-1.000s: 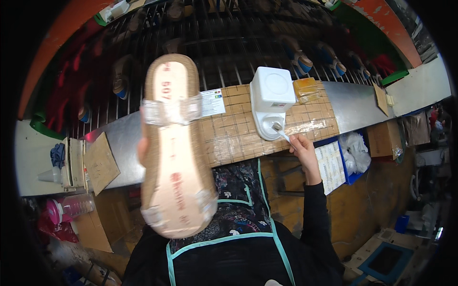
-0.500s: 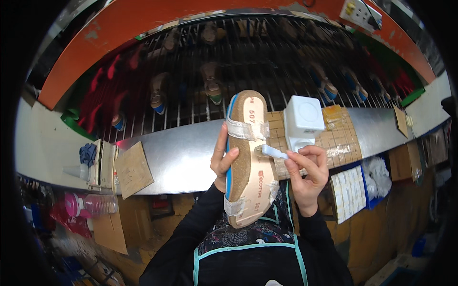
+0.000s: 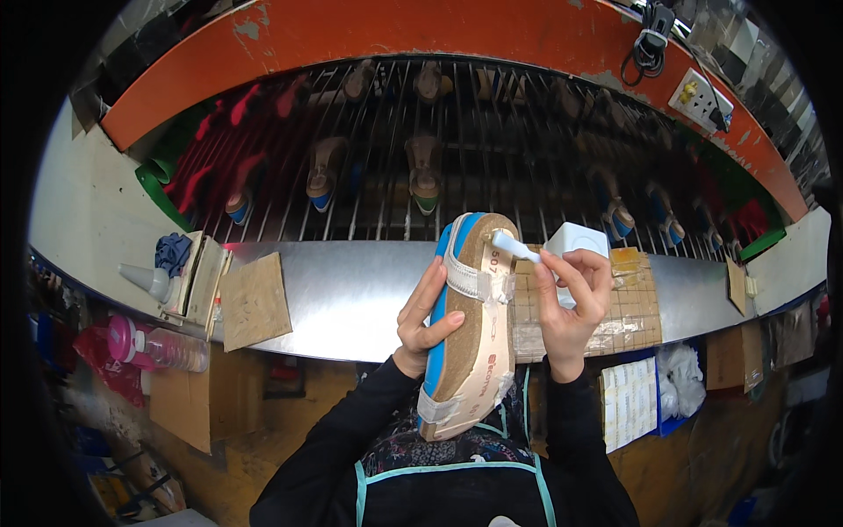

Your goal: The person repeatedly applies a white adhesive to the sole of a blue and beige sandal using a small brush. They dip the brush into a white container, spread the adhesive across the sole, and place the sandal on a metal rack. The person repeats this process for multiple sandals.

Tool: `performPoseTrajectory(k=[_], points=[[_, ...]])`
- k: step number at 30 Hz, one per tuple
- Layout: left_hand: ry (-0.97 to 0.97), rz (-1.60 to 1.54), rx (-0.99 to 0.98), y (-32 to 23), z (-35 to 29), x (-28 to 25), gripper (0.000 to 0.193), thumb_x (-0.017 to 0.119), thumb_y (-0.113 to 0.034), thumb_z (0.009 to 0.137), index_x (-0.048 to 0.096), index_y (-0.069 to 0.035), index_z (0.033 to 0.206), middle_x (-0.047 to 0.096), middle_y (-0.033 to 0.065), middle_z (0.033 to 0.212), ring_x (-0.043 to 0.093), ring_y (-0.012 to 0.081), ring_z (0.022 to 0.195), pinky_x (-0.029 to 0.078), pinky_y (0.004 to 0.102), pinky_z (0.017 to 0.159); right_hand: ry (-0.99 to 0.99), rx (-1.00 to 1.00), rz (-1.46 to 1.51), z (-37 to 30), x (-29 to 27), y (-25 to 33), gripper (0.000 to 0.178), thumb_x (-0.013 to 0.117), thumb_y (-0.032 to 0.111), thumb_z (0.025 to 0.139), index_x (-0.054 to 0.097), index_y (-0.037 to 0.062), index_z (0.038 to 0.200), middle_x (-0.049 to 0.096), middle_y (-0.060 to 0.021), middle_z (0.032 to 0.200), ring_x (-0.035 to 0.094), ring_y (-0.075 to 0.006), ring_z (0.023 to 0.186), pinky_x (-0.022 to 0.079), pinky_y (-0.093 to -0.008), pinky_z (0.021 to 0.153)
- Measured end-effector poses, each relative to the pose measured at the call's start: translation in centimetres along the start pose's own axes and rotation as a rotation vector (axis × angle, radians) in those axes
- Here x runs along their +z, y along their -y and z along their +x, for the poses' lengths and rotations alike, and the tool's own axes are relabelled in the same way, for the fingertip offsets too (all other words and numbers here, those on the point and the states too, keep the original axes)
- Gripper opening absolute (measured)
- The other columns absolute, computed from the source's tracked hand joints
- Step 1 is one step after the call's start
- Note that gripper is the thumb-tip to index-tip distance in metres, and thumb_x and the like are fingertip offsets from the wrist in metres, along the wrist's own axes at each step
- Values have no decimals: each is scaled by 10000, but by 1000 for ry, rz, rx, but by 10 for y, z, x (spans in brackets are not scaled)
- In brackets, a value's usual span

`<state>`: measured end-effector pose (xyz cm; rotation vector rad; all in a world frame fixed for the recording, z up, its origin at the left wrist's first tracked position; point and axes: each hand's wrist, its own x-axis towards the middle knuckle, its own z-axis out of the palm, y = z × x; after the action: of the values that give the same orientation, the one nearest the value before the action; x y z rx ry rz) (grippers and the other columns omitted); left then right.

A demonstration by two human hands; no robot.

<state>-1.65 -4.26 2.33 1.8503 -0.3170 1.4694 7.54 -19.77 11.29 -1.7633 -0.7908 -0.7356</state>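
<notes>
My left hand (image 3: 425,323) is closed round the left side of an upturned sandal (image 3: 463,364), its thumb pressed on the brown cork edge. A blue shoe last shows along that side, and pale straps fold over onto the underside. Between the thumb and fingers of my right hand (image 3: 575,303) is a small brush (image 3: 516,247) with a whitish handle. Its tip meets the underside close to the sandal's far end. Behind my right hand stands a white square container (image 3: 575,237), partly hidden by the fingers.
A metal ledge (image 3: 342,299) runs before a rack of rods (image 3: 378,193) carrying several lasted sandals. The container stands on a taped cardboard mat (image 3: 632,307). On the left are a board (image 3: 255,301), a cone (image 3: 145,281) and a pink-lidded bottle (image 3: 162,345).
The brush has gone from the middle of the underside to its far end. The sandal has come nearer me and rolled, showing more of its blue side. The whole view has shifted slightly.
</notes>
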Motion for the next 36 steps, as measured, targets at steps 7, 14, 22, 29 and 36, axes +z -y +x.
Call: performPoseTrajectory(k=[7, 14, 22, 29, 36], points=[[-6, 24, 64, 1, 7, -1, 478, 791, -139, 726, 579, -252, 1138, 529, 217, 1348, 553, 446, 1193, 525, 494, 957, 107, -169, -59, 9, -14, -5, 232, 813, 93, 695, 770, 140, 918, 594, -13, 881, 542, -148, 790, 340, -295, 754], [30, -2, 55, -3, 13, -1, 471, 787, -134, 731, 582, -239, 1141, 528, 215, 1352, 547, 437, 1206, 513, 484, 974, 274, -122, -1, 22, -34, -9, 226, 816, 115, 688, 771, 132, 908, 601, -3, 852, 542, -135, 723, 338, -296, 750], [19, -40, 31, -5, 19, 4, 463, 789, -127, 730, 579, -217, 1132, 514, 213, 1371, 526, 419, 1238, 490, 478, 1004, 284, -129, 73, 16, -43, -8, 210, 816, 122, 692, 773, 130, 897, 607, 1, 849, 561, -121, 724, 343, -294, 757], [-15, -111, 25, -3, 22, 14, 459, 790, -128, 730, 575, -208, 1127, 492, 211, 1394, 499, 419, 1266, 468, 484, 1028, 182, -19, 229, 18, -44, -9, 185, 802, 100, 731, 769, 106, 913, 585, -25, 900, 539, -129, 745, 366, -281, 707], [-41, -64, 30, 6, 23, 10, 469, 797, -134, 725, 572, -203, 1131, 475, 211, 1409, 489, 424, 1274, 459, 486, 1038, 308, 160, 216, -14, -59, 5, 158, 766, 96, 781, 764, 80, 939, 574, -24, 877, 486, -111, 681, 378, -251, 628]])
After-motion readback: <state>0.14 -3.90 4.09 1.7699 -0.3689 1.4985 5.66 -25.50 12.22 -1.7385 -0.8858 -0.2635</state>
